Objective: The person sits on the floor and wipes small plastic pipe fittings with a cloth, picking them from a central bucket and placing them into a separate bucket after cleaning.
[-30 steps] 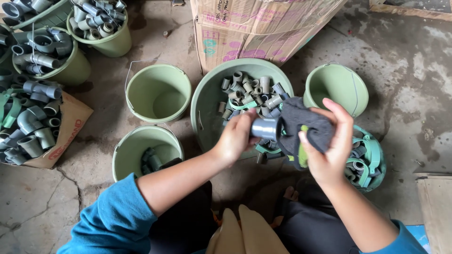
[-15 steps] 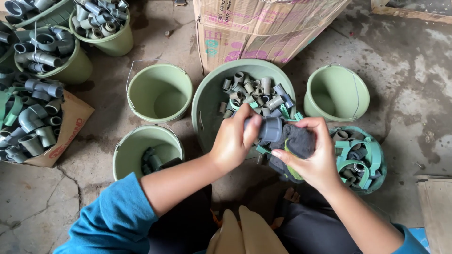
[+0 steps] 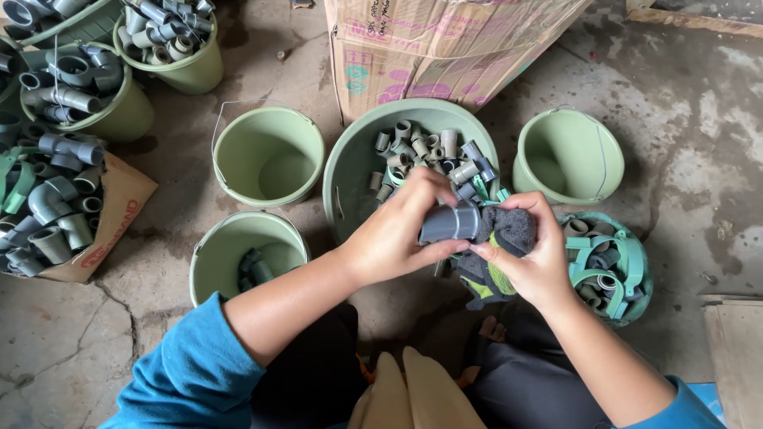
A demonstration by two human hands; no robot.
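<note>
A large brown cardboard carton (image 3: pixel 445 48) stands at the top centre, just behind the big green basin, its face printed in pink and teal. At the left, a flattened brown cardboard piece (image 3: pixel 111 226) with red print lies under grey pipe fittings.

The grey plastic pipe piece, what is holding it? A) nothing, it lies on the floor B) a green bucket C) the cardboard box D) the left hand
D: the left hand grips the short grey plastic pipe fitting above the big green basin, while the right hand presses a dark grey cloth against its end.
</note>
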